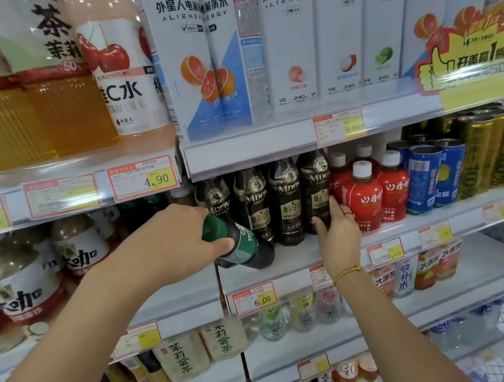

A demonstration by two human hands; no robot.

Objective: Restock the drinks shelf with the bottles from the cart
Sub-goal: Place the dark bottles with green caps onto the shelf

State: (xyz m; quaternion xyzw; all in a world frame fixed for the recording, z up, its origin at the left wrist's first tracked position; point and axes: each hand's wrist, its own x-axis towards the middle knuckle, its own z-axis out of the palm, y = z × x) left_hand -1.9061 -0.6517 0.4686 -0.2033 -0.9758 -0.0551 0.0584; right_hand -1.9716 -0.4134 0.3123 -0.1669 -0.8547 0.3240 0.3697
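Head view: both my hands are at the white middle shelf (pixel 288 258) of the drinks rack.
Left hand (pixel 182 232): fingers and thumb curled round the neck end of a dark plastic bottle with a green cap (pixel 238 245).
Bottle position: tilted, cap toward me, base toward the shelf at the left front of the row of dark brown coffee bottles (pixel 284 205). I cannot tell whether the base touches the shelf.
Right hand (pixel 339 230): thumb and fingers closed round the lower body of the rightmost coffee bottle (pixel 319 191), just beside the red bottles with white caps (pixel 364 198).
Done: the coffee row stands upright and looks nearly full across the front.
In hand: one bottle, not yet upright in its slot.
Left: judged as seating this bottle, then the remaining stock.
Cart: not identifiable here, so I cannot tell the remaining count.
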